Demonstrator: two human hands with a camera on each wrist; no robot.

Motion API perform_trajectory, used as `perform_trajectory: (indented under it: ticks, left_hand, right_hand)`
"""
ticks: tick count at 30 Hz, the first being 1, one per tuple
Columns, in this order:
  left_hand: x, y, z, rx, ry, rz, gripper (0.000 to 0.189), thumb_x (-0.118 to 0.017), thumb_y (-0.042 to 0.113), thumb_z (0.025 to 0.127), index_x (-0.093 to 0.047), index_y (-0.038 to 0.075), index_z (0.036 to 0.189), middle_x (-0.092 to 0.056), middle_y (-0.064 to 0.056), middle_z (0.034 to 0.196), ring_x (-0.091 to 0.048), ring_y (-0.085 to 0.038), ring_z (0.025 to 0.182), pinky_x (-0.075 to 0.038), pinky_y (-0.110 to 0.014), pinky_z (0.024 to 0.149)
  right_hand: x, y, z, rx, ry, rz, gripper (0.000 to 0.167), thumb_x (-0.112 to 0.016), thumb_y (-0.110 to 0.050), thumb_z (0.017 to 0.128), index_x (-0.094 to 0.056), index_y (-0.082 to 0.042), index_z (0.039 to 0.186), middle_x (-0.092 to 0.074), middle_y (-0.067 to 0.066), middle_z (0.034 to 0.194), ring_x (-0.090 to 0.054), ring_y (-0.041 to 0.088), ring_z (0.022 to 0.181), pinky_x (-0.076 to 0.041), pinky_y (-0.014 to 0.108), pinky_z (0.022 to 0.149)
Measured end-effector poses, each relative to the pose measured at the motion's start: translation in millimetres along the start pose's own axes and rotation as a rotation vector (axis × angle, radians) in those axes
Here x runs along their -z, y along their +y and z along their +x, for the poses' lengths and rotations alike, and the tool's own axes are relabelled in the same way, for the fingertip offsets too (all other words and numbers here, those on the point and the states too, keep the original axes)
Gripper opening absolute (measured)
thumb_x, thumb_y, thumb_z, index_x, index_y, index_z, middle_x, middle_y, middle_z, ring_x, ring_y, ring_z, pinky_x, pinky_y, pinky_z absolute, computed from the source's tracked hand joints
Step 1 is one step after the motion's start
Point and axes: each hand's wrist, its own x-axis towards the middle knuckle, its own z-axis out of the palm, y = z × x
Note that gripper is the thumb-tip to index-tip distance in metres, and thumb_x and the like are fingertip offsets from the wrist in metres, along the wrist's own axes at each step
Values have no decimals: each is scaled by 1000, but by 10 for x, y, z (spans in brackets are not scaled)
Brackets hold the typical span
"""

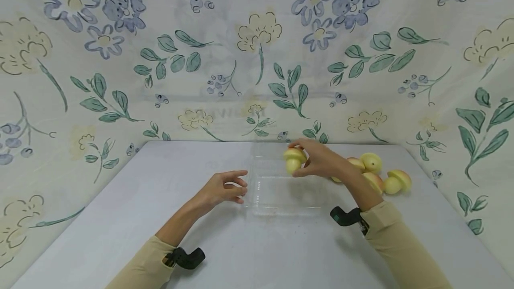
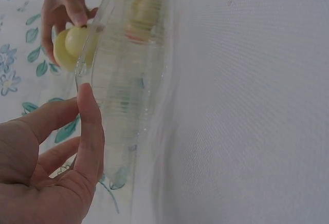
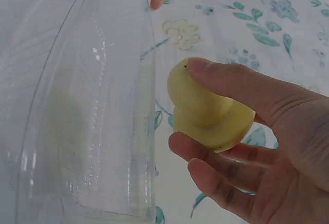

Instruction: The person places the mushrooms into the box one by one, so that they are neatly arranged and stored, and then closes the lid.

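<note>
A yellow toy mushroom [image 1: 293,160], cap up, is gripped by my right hand [image 1: 319,159] over the far right part of a clear plastic box [image 1: 291,211]. In the right wrist view, the thumb presses the end of its rounded stem [image 3: 193,88] while the fingers lie under the cap. At the box's left side, my left hand [image 1: 225,188] has its fingers loosely extended, the fingertips right at the transparent rim [image 2: 82,70]. Nothing shows held in that palm.
Several more yellow mushrooms [image 1: 397,181], some with reddish caps, lie to the right of the box, partly behind the right forearm. The white table [image 1: 160,182] meets a flower-print cloth [image 1: 225,70] at its far edge and sides.
</note>
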Motion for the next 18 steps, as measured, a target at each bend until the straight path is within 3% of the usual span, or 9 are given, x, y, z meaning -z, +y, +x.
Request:
perform_trajectory:
  ticks: [11,14,18]
  left_hand:
    - [-20,19,9,3,1,6,66,-72,10,89,-41,1,147,-58,-22,121,-70,-25,88,-64,-35,78]
    - [-29,22,13,7,6,4,66,-72,10,89,-42,1,147,-59,-21,120,-70,-27,90,-64,-35,78]
    - [-51,25,21,25,4,-10,66,-72,11,88,-43,3,147,-59,-19,119,-69,-28,93,-64,-34,78]
  right_hand:
    - [-58,16,125,27,-15,15,71,-84,-21,78,-48,-9,138,-56,13,131,-65,27,96,-60,28,80]
    - [-103,5,175,7,-16,12,64,-82,-18,80,-51,-10,136,-58,16,129,-67,24,91,-61,29,76]
    - [-237,-25,255,-52,-83,17,58,-78,-17,84,-50,-14,136,-57,20,131,-70,23,88,-62,27,67]
